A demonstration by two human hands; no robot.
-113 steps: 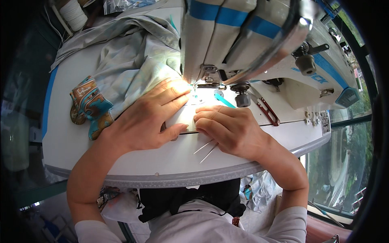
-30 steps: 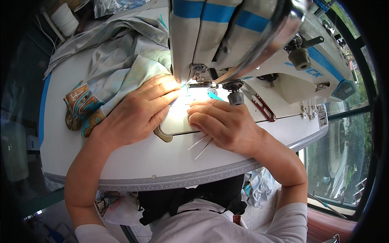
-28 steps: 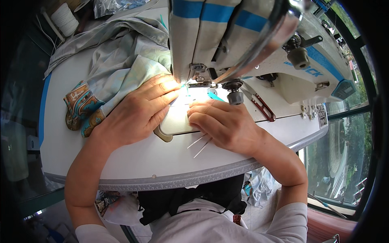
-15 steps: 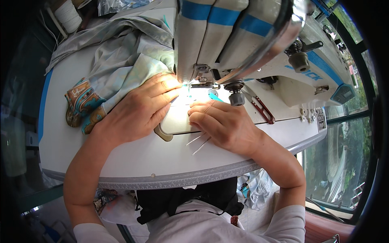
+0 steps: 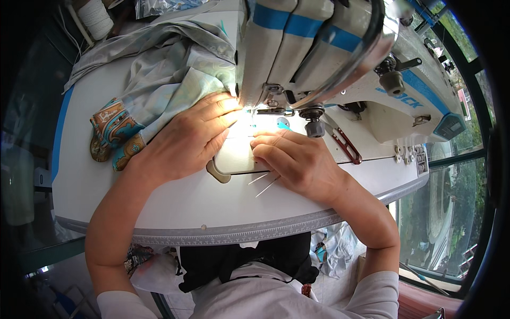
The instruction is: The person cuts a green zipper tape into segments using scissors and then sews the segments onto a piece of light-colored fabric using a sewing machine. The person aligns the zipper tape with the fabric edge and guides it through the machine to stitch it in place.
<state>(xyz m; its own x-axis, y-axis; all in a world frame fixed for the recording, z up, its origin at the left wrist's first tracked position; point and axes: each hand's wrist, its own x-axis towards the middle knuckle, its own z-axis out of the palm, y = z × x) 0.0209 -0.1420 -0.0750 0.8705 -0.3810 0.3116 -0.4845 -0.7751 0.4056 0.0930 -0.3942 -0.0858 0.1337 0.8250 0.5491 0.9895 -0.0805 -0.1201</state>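
Observation:
Beside the needle area, my left hand (image 5: 194, 135) lies with fingers stretched out at the lower edge of a pale grey-blue fabric (image 5: 199, 80), fingertips close to the presser foot (image 5: 271, 111). The fabric has a brown-and-turquoise patterned part (image 5: 109, 122) at the left. My right hand (image 5: 295, 159) is curled on the lit machine bed, fingertips just in front of the foot, closed on silver tweezers (image 5: 265, 186) whose two prongs stick out below it. Glare hides what lies under those fingertips.
The white sewing machine (image 5: 265, 53) fills the upper right over the table (image 5: 202, 207). Red thread snips (image 5: 348, 146) lie on the bed behind my right hand, small bobbins (image 5: 404, 151) to their right. A white thread cone (image 5: 93, 18) stands back left; crumpled fabric (image 5: 332, 250) is below the table.
Compared with the oldest frame, my left thumb has drawn in toward the index finger and both hands sit slightly higher in the picture. The right hand stays curled over the tweezers.

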